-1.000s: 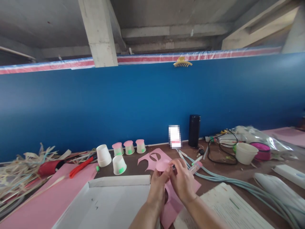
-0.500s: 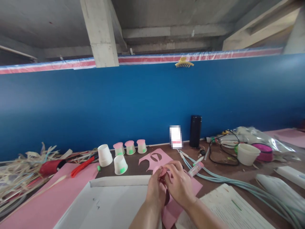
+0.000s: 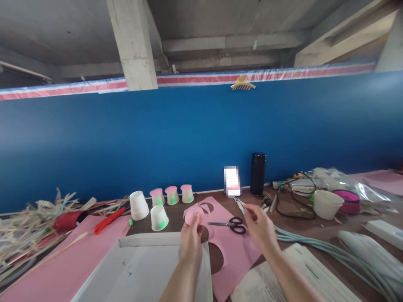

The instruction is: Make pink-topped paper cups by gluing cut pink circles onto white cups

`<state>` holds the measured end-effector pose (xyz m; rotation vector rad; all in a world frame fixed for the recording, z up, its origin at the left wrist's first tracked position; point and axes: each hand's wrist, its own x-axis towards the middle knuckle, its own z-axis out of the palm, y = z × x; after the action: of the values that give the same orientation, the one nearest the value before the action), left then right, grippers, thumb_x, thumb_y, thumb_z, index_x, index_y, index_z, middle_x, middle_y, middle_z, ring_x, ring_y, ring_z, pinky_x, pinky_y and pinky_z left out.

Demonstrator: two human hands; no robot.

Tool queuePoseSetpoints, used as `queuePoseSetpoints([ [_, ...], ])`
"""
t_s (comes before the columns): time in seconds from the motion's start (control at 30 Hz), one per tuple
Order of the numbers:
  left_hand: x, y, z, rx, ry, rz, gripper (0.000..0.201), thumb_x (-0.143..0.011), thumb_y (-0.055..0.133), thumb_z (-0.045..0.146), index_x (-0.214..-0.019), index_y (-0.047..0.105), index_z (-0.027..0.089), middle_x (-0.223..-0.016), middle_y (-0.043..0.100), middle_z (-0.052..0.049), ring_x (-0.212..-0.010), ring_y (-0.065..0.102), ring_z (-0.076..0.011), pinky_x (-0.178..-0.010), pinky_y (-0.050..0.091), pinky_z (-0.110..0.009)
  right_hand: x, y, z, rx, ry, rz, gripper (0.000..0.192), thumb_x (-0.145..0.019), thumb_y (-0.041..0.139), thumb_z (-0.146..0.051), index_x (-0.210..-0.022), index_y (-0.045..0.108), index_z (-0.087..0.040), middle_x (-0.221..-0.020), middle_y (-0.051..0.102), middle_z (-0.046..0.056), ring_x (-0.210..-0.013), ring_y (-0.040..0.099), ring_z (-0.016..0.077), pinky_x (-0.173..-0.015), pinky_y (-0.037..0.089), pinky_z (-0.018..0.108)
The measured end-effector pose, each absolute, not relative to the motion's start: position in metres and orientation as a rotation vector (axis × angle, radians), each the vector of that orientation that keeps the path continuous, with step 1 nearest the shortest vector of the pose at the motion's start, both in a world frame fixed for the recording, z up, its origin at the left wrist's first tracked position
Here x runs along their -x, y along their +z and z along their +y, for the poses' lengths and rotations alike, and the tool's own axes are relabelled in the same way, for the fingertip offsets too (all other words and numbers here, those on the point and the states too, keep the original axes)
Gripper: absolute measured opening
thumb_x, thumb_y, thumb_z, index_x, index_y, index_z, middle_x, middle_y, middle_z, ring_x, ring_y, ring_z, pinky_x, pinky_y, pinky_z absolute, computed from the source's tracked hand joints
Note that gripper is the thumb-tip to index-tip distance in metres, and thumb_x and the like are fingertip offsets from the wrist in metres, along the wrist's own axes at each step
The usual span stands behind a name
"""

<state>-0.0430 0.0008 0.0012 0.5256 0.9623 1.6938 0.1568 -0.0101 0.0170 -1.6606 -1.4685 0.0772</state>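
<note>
Left hand [image 3: 190,240] pinching pink paper circle [image 3: 192,217], already cut out. Right hand [image 3: 260,226] fingers loosely curled, grip empty, beside scissors [image 3: 232,225] lying on pink sheet [image 3: 233,251]. Three cups [image 3: 171,194] capped pink, two plain cups [image 3: 158,217] left, I reckon.

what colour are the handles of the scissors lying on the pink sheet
Black, with silver blades. The scissors lie on the pink sheet between both hands, seen in the head view.
</note>
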Motion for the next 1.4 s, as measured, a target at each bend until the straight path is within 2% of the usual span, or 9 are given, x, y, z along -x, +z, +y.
queuePoseSetpoints([
  [0.23,0.041,0.003,-0.002,-0.525,1.636,0.747,0.033,-0.059,0.08,0.03,-0.08,0.061,0.014,-0.07,0.057,0.002,-0.052,0.049,-0.0045,-0.048,0.041,-0.017,-0.131,0.006,-0.017,1.75,0.022,-1.966,0.041,-0.077,0.047,-0.013,-0.112,0.065,-0.022,-0.105,0.068,0.006,-0.099,0.054,0.0249,-0.081,0.037,0.031],
  [0.5,0.042,0.005,-0.001,-0.432,1.591,0.624,0.032,-0.062,0.08,0.028,-0.081,0.059,0.013,-0.064,0.052,0.003,-0.048,0.046,-0.0033,-0.044,0.039,-0.015,-0.125,0.013,-0.02,1.905,-0.046,-2.059,0.037,-0.078,0.044,-0.012,-0.104,0.068,-0.02,-0.097,0.066,0.013,-0.095,0.056,0.0282,-0.079,0.036,0.035],
  [0.63,0.043,0.008,-0.002,-0.381,1.591,0.598,0.032,-0.063,0.079,0.027,-0.083,0.058,0.014,-0.067,0.053,0.003,-0.051,0.047,-0.0037,-0.044,0.039,-0.014,-0.126,0.016,-0.026,1.96,-0.017,-2.074,0.031,-0.075,0.056,-0.029,-0.102,0.068,-0.021,-0.09,0.065,0.013,-0.088,0.059,0.0297,-0.072,0.037,0.034],
  [0.73,0.042,0.009,-0.002,-0.361,1.572,0.607,0.031,-0.065,0.078,0.026,-0.083,0.056,0.014,-0.067,0.053,0.003,-0.05,0.046,-0.0033,-0.043,0.039,-0.014,-0.128,0.017,-0.03,1.966,0.042,-2.094,0.029,-0.077,0.054,-0.039,-0.096,0.069,-0.024,-0.087,0.066,0.011,-0.083,0.062,0.0282,-0.066,0.037,0.032],
  [0.83,0.042,0.006,0.001,-0.349,1.585,0.61,0.031,-0.065,0.078,0.026,-0.084,0.056,0.014,-0.065,0.052,0.003,-0.049,0.046,-0.0032,-0.043,0.038,-0.014,-0.132,0.016,-0.032,1.932,0.06,-2.139,0.025,-0.08,0.048,-0.033,-0.09,0.07,-0.025,-0.085,0.067,0.01,-0.081,0.063,0.0277,-0.062,0.035,0.031],
  [1.0,0.04,0.003,0.003,-0.346,1.618,0.591,0.032,-0.062,0.08,0.026,-0.079,0.056,0.015,-0.064,0.053,0.003,-0.05,0.047,-0.0037,-0.044,0.039,-0.014,-0.134,0.013,-0.035,1.837,0.112,-2.142,0.032,-0.073,0.054,-0.022,-0.101,0.067,-0.023,-0.087,0.068,0.011,-0.081,0.064,0.0277,-0.062,0.035,0.03],
  [1.17,0.039,0.009,-0.001,-0.371,1.626,0.603,0.03,-0.062,0.079,0.029,-0.077,0.057,0.015,-0.062,0.052,0.004,-0.046,0.045,-0.0029,-0.043,0.038,-0.014,-0.125,0.017,-0.029,1.605,0.499,-1.964,0.017,-0.067,0.055,-0.019,-0.076,0.07,-0.02,-0.066,0.066,0.004,-0.065,0.059,0.0192,-0.056,0.034,0.026],
  [1.27,0.039,0.012,-0.002,-0.376,1.614,0.608,0.027,-0.064,0.078,0.029,-0.074,0.057,0.015,-0.062,0.052,0.004,-0.045,0.044,-0.0029,-0.042,0.038,-0.015,-0.121,0.025,-0.027,1.406,0.959,-1.63,0.032,-0.066,0.057,-0.021,-0.096,0.069,-0.019,-0.068,0.066,0.001,-0.053,0.05,0.0119,-0.049,0.032,0.023],
  [1.4,0.039,0.011,-0.001,-0.311,1.621,0.608,0.028,-0.064,0.078,0.028,-0.079,0.059,0.015,-0.07,0.056,0.003,-0.052,0.049,-0.0026,-0.049,0.042,-0.013,-0.117,0.034,-0.033,1.148,1.475,-1.273,0.043,-0.072,0.06,-0.032,-0.112,0.062,-0.017,-0.079,0.066,0.003,-0.044,0.036,0.0051,-0.041,0.014,0.02],
])
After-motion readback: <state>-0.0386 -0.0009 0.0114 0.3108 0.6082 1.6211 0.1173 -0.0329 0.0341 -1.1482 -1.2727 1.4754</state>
